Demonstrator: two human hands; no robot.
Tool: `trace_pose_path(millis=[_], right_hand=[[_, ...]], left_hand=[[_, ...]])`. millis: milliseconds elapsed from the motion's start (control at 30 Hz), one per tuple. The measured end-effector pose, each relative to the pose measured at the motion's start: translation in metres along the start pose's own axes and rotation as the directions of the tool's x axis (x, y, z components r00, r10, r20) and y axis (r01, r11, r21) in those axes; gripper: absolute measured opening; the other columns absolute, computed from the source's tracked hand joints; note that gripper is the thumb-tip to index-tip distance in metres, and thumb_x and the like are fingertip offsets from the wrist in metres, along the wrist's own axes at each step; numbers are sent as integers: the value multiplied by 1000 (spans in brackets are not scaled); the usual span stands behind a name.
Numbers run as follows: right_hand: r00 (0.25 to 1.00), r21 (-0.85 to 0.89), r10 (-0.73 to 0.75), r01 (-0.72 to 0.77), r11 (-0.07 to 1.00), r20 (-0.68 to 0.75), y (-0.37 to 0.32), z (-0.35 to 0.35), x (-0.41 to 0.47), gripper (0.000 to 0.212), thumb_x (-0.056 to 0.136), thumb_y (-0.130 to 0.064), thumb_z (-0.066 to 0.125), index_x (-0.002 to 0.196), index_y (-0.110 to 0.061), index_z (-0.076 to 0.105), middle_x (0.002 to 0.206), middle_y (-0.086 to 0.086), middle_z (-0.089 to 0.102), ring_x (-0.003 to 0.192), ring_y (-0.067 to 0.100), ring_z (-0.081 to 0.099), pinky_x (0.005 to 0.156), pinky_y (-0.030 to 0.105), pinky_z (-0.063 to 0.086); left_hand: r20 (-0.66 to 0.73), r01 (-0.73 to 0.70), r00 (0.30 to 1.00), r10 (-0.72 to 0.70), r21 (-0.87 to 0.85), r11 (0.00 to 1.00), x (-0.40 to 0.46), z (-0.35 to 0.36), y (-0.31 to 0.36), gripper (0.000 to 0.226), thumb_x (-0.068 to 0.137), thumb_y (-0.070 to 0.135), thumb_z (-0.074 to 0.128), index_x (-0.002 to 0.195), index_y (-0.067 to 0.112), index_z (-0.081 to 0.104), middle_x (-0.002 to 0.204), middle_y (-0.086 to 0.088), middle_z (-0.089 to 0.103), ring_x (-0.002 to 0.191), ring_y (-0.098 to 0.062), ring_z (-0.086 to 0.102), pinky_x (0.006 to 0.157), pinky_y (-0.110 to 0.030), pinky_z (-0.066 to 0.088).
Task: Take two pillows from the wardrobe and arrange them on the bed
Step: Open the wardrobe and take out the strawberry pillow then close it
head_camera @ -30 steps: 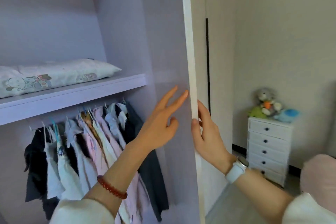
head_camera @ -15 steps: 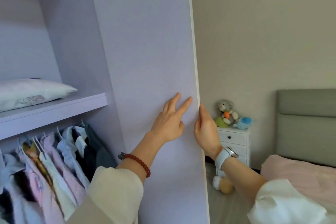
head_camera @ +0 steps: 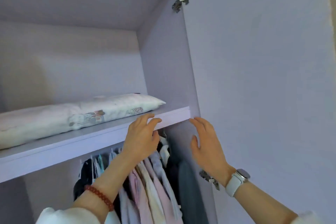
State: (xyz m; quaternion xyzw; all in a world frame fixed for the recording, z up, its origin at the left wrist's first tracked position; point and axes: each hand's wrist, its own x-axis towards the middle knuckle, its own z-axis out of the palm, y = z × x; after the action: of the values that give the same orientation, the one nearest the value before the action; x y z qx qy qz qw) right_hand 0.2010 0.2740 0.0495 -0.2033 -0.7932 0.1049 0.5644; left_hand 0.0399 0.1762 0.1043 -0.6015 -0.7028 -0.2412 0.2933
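Note:
A white pillow [head_camera: 76, 116] with small cartoon prints lies flat on the lilac wardrobe shelf [head_camera: 54, 149], its right corner pointing toward the side wall. It looks like a stack, but I cannot tell how many pillows there are. My left hand [head_camera: 141, 138], with a red bead bracelet on the wrist, is raised in front of the shelf's front edge, fingers spread and empty, just right of the pillow's end. My right hand [head_camera: 206, 143], with a white watch on the wrist, is open and empty beside the shelf's right end. The bed is out of view.
The wardrobe door [head_camera: 263, 87] stands open on the right, with hinges [head_camera: 180, 1] at the top. Several shirts and dark garments [head_camera: 154, 183] hang from a rail under the shelf. Above the pillow the compartment is tall and bare.
Both hands have let go of the door's edge and risen to the shelf front. My view has turned left and up into the wardrobe; the bed and the drawer chest have left the frame.

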Motion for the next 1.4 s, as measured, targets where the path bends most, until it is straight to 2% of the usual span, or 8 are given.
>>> trace_pose_path(millis=[233,333,467,600,800,1033,1267,1400], right_hand=[[941,92,-290,278,956,177,-43,140,100,42,84,-4,51,126,-8,46,130,16,49,121,32,43,103,45,37],[886,-13,-377,395,919,270,-54,197,155,51,87,-19,51,134,-17,35,142,9,37,135,24,28,113,45,18],[779,-108,-347,464,879,523,-68,260,215,80,81,-43,57,141,-33,6,154,1,11,141,21,3,114,54,1],[759,-175,-377,534,827,532,-74,297,235,74,80,-49,56,139,-32,16,139,5,36,128,26,31,106,51,20],[797,-130,-508,570,811,327,-77,293,224,38,86,-42,52,120,-28,44,114,-1,54,106,23,46,85,37,30],[806,-96,-566,585,805,171,-92,208,163,43,78,-43,63,116,-24,53,106,3,60,99,26,52,84,39,32],[825,-110,-538,559,822,172,-105,123,87,56,62,-36,79,110,-18,58,97,8,64,86,30,59,76,41,39],[809,-73,-499,544,836,311,-95,102,51,60,65,-50,71,116,-22,55,103,6,58,96,28,54,80,39,33]], left_hand=[[-140,341,940,-312,313,886,-8,-64,-174,50,85,24,53,133,25,39,142,-3,37,132,-24,27,105,-44,26],[-125,408,910,-395,428,806,4,-78,-234,64,82,45,55,138,32,28,150,0,24,137,-23,16,110,-49,19],[61,344,881,-470,600,722,29,-81,-286,101,64,72,57,142,40,2,155,7,5,142,-22,-1,112,-54,4],[34,351,883,-469,616,705,46,-74,-309,71,76,59,57,136,30,31,137,1,44,126,-24,39,99,-42,33],[-130,296,947,-293,705,645,32,-66,-292,32,91,43,43,104,16,55,106,-1,60,101,-26,53,81,-34,38],[-258,228,963,-74,638,736,-29,-102,-213,23,62,11,80,82,12,68,63,-8,63,58,-32,59,56,-37,48],[-324,237,944,-66,523,819,-95,-127,-134,29,66,23,77,92,15,67,73,-5,66,67,-31,60,64,-39,46],[-145,251,968,-206,465,849,-116,-127,-111,56,63,37,73,115,22,58,106,0,60,100,-28,52,84,-40,37]])
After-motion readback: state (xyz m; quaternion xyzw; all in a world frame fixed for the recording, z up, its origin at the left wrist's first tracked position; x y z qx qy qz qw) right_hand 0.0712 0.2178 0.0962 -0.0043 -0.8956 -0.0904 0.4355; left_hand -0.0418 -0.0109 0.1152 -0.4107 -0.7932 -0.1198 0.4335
